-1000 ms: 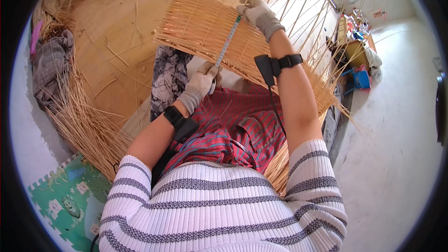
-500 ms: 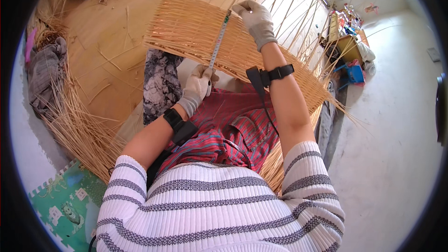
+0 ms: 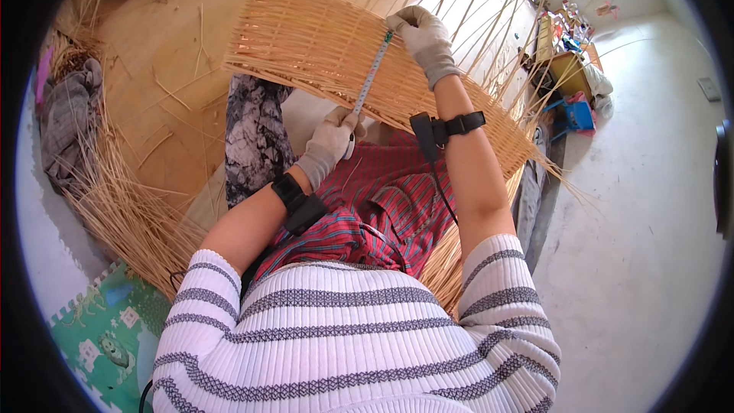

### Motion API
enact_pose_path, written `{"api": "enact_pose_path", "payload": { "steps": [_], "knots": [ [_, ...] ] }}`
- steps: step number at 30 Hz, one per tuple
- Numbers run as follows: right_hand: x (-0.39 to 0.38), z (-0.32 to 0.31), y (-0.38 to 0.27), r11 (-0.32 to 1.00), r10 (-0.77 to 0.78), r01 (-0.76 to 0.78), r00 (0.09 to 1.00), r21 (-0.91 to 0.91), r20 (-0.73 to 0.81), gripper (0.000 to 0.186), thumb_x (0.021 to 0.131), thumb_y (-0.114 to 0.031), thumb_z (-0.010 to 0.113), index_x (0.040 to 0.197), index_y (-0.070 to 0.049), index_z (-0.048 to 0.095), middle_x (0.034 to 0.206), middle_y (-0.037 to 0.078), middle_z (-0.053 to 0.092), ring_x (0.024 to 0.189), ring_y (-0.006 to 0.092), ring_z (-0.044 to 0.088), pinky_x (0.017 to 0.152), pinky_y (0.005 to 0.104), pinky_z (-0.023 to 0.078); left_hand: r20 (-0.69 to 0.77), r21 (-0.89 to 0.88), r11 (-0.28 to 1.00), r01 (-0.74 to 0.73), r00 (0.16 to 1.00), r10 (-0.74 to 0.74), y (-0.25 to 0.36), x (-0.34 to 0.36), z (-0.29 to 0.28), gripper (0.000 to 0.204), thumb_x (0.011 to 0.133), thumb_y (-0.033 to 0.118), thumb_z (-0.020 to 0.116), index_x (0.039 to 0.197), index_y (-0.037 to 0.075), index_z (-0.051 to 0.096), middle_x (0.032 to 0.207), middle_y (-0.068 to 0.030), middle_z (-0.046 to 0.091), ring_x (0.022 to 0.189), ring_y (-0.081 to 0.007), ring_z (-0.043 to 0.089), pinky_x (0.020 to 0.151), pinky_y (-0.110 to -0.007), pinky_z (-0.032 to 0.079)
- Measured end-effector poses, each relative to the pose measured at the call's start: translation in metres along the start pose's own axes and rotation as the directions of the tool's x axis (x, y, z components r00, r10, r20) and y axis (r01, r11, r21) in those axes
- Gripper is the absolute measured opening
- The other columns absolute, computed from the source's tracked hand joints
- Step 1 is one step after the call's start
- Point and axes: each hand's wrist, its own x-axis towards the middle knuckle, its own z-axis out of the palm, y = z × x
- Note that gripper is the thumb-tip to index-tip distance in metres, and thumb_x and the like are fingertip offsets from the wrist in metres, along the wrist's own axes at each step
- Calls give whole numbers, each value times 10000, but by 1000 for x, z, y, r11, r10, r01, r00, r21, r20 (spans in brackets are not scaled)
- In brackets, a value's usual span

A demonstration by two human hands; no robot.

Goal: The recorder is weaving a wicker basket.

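Note:
A woven wicker panel (image 3: 306, 42) stretches across in front of me, with long loose stakes (image 3: 466, 4) standing out from its far edge. Over its width runs a narrow measuring tape (image 3: 371, 73), white with a green end. My right hand (image 3: 422, 34), in a pale work glove, pinches the tape's green end at the panel's far edge. At the near edge my left hand (image 3: 330, 138), gloved too, is closed round the tape's case, which is mostly hidden by the fingers. Below the panel, a red striped cloth (image 3: 382, 183) covers my lap.
Loose wicker strands (image 3: 130, 199) lie heaped at the left beside a grey cloth (image 3: 73, 122). A green foam mat (image 3: 111, 344) is at lower left. On the right are a blue stool (image 3: 579, 116) and a cluttered wooden cabinet (image 3: 569, 69).
Both hands and the tape have shifted slightly right along the panel. The tape stays stretched between them. The panel's left end sits a little higher and further left in view.

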Motion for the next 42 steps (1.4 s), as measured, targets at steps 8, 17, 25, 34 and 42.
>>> {"api": "enact_pose_path", "payload": {
  "steps": [8, 17, 25, 34, 42],
  "knots": [
    [9, 4, 1, 999, 42, -42, 999, -12, -11, 298, 888, -272, 799, 1082, -52, 748, 1010, 61, 768, 924, 169, 709, 858, 320, 572, 11, -28, 1000, 1, 1000, 0, -1, 3, -2, 258, 1066, 258, 551, 1098, 32, 671, 832, -61, 707, 703, -130, 625, 615, -279, 492],
    [40, 0, 23, 996, 56, -40, 971, -74, 233, 542, 889, -402, 759, 1327, -95, 672, 1101, 86, 753, 978, 200, 711, 903, 329, 559, -3, 27, 997, 72, 997, -72, 5, 1, -2, 265, 1068, 251, 570, 1138, 20, 678, 888, -58, 695, 807, -148, 660, 739, -309, 564],
    [41, -4, 25, 997, 41, -24, 966, -70, 256, 370, 966, -280, 701, 1272, -74, 685, 901, 30, 722, 712, 82, 601, 657, 257, 516, -7, 39, 999, 37, 999, -37, 6, 0, -3, 270, 1068, 256, 567, 1150, 27, 684, 889, -68, 709, 792, -155, 664, 714, -300, 549],
    [23, 6, 19, 985, -165, 162, 984, 51, 64, 241, 882, -242, 758, 1069, -95, 720, 915, 70, 745, 829, 186, 689, 760, 331, 548, -79, 35, 999, -20, 997, 23, 6, -4, 8, 234, 1088, 198, 489, 1136, 11, 621, 854, -103, 707, 579, -118, 548, 436, -279, 420],
    [-4, -35, 20, 972, 16, 10, 994, -236, 111, 402, 867, -441, 763, 1126, -135, 778, 982, 54, 778, 886, 172, 722, 813, 327, 569, -5, 47, 999, -4, 1000, 5, -11, -6, 36, 234, 1078, 225, 530, 1090, 21, 643, 885, -77, 720, 725, -116, 609, 641, -273, 506]
  ]
}}
